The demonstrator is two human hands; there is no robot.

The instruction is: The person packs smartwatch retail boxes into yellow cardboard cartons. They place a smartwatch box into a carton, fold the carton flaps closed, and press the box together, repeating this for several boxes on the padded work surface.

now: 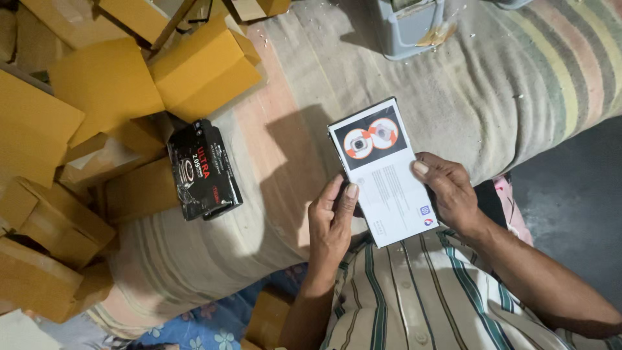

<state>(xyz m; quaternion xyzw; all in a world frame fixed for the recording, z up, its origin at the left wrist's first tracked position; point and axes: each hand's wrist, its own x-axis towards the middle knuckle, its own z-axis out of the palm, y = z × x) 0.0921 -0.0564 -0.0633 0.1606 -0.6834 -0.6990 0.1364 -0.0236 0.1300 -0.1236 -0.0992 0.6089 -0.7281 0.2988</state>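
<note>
A heap of plain yellow-brown cardboard boxes (97,97) is seen filling the nine o'clock side, piled loosely and partly overlapping; just beside it, at about eight o'clock of centre, a small glossy black product box with red lettering (203,170) is laid tilted on the striped beige cloth-covered cushion (518,84), its lower end touching a cardboard box; at centre, a flat white rectangular carton with a dark printed panel showing two round orange-and-white parts (382,172) is held up above the cushion, tilted with its dark panel towards eleven o'clock; the left hand (332,227) is closed on the carton's lower left edge, thumb laid on the face, fingers hidden behind; at four o'clock of the carton, the right hand (450,191) is clamped on the right edge, thumb pressed on the white face; at twelve o'clock, a grey plastic bin (408,26) is set on the cushion, well apart from the carton; at six o'clock, a green-and-white striped shirt (427,298) is seen.
</note>
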